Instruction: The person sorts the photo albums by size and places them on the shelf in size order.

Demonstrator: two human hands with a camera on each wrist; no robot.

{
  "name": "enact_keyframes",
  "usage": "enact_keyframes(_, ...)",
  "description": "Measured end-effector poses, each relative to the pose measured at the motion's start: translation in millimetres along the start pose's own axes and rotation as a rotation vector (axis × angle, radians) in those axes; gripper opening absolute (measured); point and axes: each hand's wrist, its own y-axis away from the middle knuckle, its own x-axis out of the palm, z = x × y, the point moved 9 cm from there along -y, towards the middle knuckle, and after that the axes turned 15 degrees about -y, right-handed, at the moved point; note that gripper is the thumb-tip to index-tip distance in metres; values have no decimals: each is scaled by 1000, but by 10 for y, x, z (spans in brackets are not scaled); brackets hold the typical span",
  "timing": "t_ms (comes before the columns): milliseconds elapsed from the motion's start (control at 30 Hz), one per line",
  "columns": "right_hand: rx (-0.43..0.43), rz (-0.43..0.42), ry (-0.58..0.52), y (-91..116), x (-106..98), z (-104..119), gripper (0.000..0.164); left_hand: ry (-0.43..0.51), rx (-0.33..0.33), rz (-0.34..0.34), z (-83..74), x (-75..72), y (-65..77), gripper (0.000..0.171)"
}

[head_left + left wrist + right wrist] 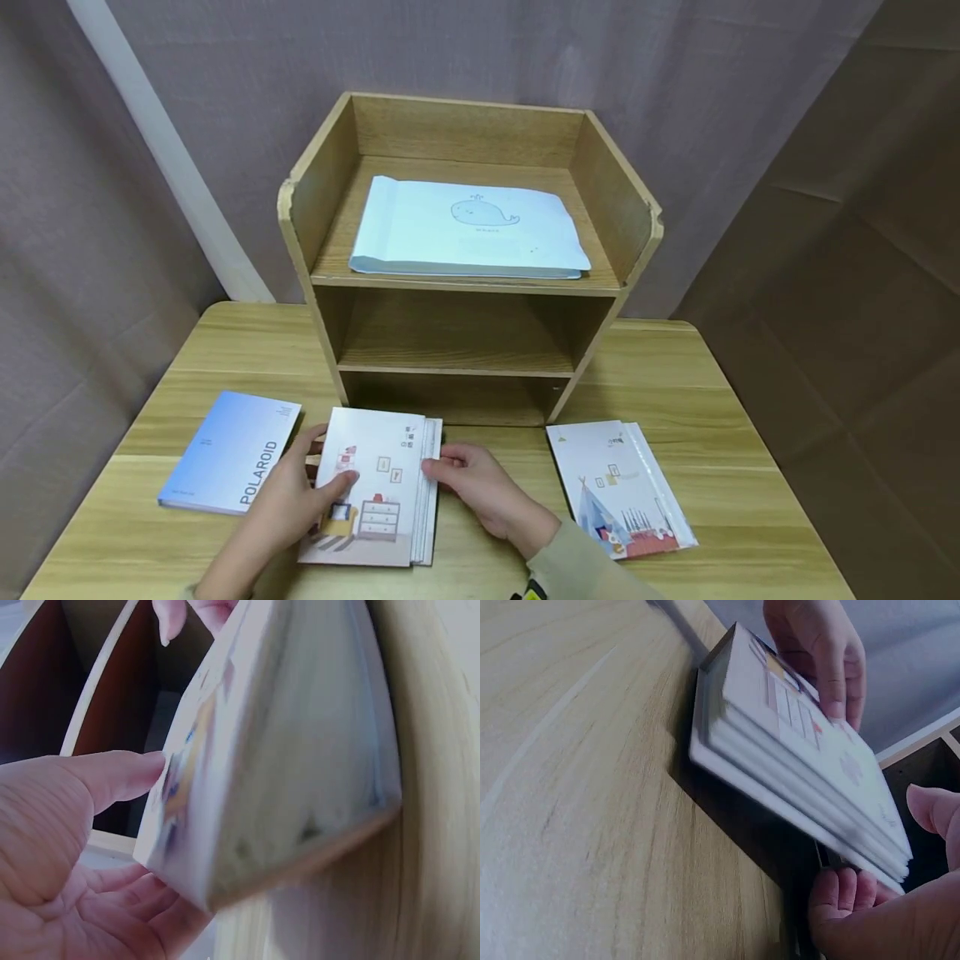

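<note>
A white book (375, 492) with a drawn chest of drawers on its cover is tilted up off the table in front of the shelf. My left hand (288, 492) grips its left side, thumb on the cover and fingers around the spine. At the opposite edge is my right hand (483, 487). In the right wrist view, the fingers (844, 889) of that hand curl under the back cover, while its thumb (930, 810) stands off the front cover. The page edges of the book (802, 776) face the right hand.
A small wooden shelf (457, 371) stands behind the hands, with a large whale-print book (472, 229) lying on its top. To the left lies a blue POLAROID book (232, 450). On the right, another illustrated book (618, 487) lies on the table (750, 500).
</note>
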Motion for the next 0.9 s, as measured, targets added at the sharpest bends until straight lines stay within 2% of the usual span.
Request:
enact_keyframes(133, -21, 19, 48, 10, 13, -2, 36, 128, 8, 19, -55, 36, 20, 71)
enact_keyframes(267, -54, 73, 16, 25, 58, 22, 38, 212, -1, 54, -84, 78, 32, 69)
enact_keyframes(400, -65, 120, -32, 41, 98, 32, 42, 238, 23, 70, -127, 91, 42, 71)
enact_keyframes(533, -81, 106, -46, 52, 86, 49, 41, 254, 59, 66, -171, 84, 58, 72)
enact_keyframes(733, -153, 53, 45, 83, 21, 168, 39, 294, 74, 52, -218, 94, 99, 79)
enact_keyframes(900, -216, 89, 101, 147, 2, 356, 41, 363, 61, 69, -276, 127, 126, 80)
